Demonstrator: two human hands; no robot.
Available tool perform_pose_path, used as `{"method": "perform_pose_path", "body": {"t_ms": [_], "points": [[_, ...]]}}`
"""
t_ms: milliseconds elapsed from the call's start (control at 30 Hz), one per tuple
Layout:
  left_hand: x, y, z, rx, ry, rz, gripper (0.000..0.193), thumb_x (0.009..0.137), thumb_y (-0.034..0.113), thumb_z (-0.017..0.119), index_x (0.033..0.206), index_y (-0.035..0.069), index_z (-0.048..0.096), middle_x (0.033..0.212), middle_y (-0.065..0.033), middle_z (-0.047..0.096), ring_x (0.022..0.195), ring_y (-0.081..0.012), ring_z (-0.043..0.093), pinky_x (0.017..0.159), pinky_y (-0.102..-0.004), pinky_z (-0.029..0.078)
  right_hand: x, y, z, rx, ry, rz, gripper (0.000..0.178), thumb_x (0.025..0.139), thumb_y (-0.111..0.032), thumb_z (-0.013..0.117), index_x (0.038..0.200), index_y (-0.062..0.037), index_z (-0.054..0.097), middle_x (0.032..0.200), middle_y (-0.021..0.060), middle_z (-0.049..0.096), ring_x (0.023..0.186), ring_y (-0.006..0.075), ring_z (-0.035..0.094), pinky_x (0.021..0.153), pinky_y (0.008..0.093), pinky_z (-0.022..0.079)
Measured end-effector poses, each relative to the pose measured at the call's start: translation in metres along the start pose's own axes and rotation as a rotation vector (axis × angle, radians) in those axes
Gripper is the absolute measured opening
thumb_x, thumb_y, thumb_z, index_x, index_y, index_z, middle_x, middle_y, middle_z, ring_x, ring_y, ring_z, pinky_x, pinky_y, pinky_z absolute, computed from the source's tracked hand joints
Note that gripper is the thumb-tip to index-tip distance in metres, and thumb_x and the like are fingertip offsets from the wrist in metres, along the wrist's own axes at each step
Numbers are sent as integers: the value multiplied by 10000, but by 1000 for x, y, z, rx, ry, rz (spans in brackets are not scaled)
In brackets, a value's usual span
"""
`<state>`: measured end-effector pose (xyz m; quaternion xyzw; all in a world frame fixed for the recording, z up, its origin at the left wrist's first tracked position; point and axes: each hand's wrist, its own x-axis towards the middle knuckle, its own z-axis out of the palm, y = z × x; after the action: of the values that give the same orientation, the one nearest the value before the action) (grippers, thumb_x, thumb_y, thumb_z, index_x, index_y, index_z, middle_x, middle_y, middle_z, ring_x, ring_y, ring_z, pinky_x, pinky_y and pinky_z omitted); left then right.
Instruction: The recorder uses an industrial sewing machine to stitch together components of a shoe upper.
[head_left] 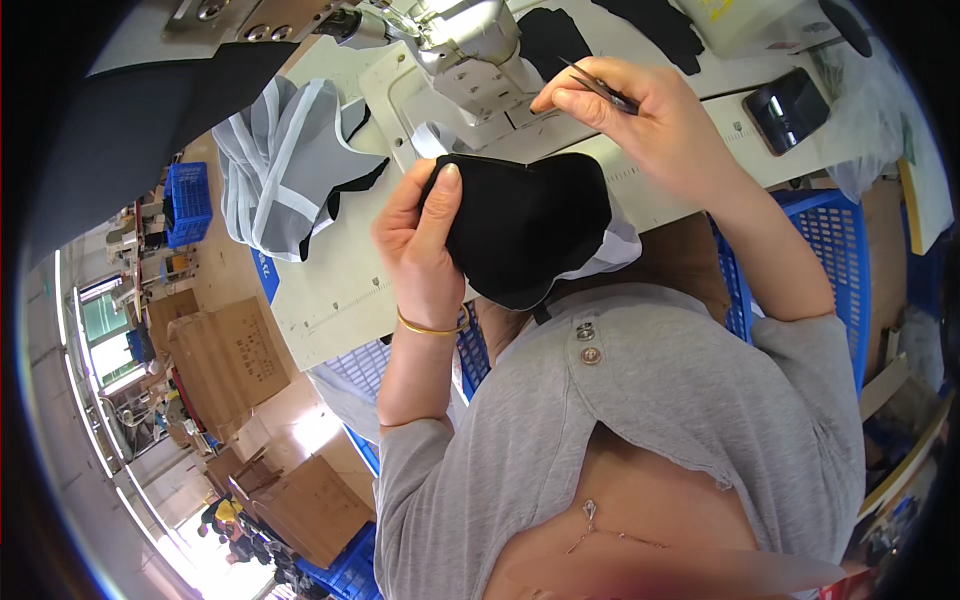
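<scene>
The left hand (425, 245) is gripping a black fabric piece (530, 225), thumb lying across its upper edge, fingers closed behind it. The piece is being held up just in front of the worktop (330, 290), near the person's chest, with a white lining edge showing along its lower right side. The right hand (640, 115) is pinching a slim dark tool (600, 88), possibly thread snips, between thumb and fingers, above the black piece and just beside the sewing machine (470, 45). A grey and white garment (285, 165) is lying on the worktop to the left. A dark phone (787, 108) is resting at the right. A blue plastic basket (835, 240) is standing beneath the right forearm.
</scene>
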<state>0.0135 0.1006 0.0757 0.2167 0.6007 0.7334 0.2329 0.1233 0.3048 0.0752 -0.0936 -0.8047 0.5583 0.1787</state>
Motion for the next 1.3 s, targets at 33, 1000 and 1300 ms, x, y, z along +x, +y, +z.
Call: {"method": "perform_pose_path", "body": {"t_ms": [33,1000,1300], "points": [[1,0,-1,-17,-12,-8,155,946,92,638,1029,-33,677,872,-12,658,762,-53,570,689,-191,460,0,7,0,100,1,-85,298,972,-273,600,981,11,690,890,41,694,895,98,633,816,267,486],[92,55,-2,40,-127,-130,109,843,7,699,938,-46,691,864,-64,699,744,-94,639,692,-219,507,23,-31,36,286,156,17,239,902,-185,639,786,25,637,626,-55,516,636,10,422,554,218,362],[118,59,-4,53,-177,-135,55,839,-65,668,848,-13,653,869,-127,709,756,-145,683,702,-249,552,36,-25,36,368,190,-1,235,891,-151,654,743,25,606,647,-67,498,663,4,404,567,220,348]]}}
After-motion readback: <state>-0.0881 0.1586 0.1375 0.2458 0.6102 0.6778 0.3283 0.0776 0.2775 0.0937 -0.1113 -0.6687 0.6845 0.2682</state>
